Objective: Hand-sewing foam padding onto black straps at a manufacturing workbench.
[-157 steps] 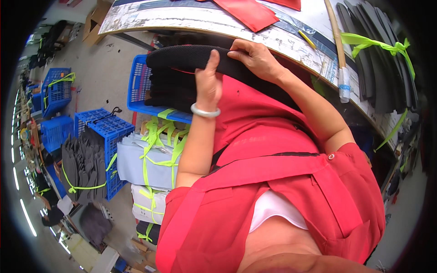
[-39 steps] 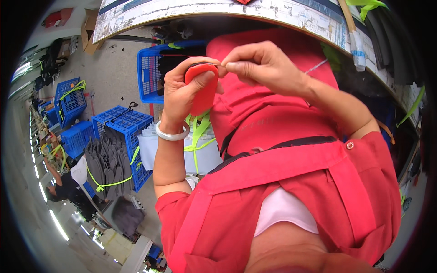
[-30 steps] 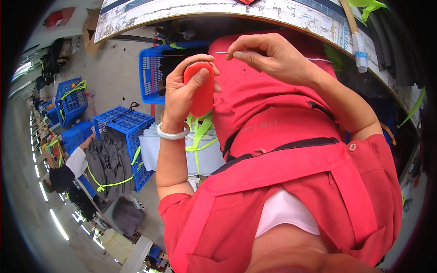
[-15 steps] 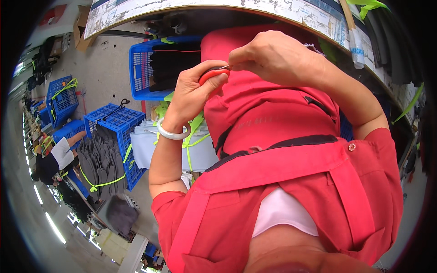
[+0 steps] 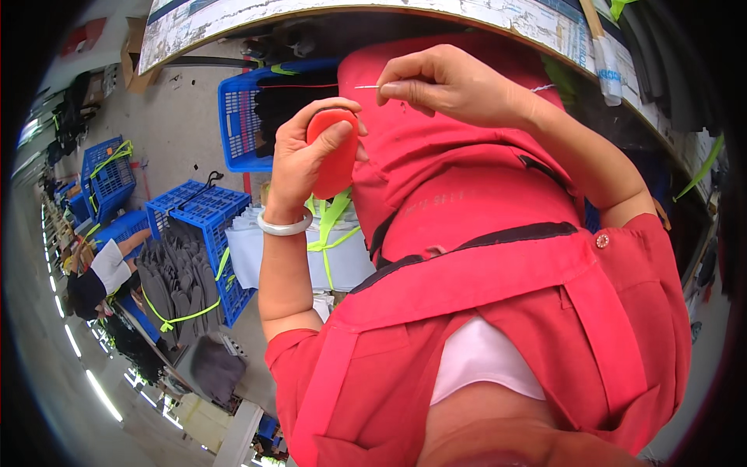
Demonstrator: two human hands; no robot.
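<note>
My left hand (image 5: pixel 299 152), with a pale bangle at the wrist, is closed around a red insole (image 5: pixel 334 165). This is a flat, rounded pad with a dark edge; my thumb lies across its red face. To the right and a little higher, my right hand (image 5: pixel 447 84) is pinched on a thin white sliver (image 5: pixel 366 86). The sliver points left from the fingertips toward the insole, apart from it; whether it is thread or a small tool I cannot tell. Both hands are above my red apron (image 5: pixel 467 156).
A worn worktable edge (image 5: pixel 373 8) runs across the top. Below it stands a blue crate (image 5: pixel 237 124) with dark pieces. At left are another blue crate (image 5: pixel 206 202), bundled grey insoles (image 5: pixel 175 272) and a tied pale stack (image 5: pixel 257 253). Another person (image 5: pixel 101 272) works farther left.
My hands have moved apart. The insole has turned from edge-on to show its broad red face, and my right hand has drawn back from it with the white sliver showing.
</note>
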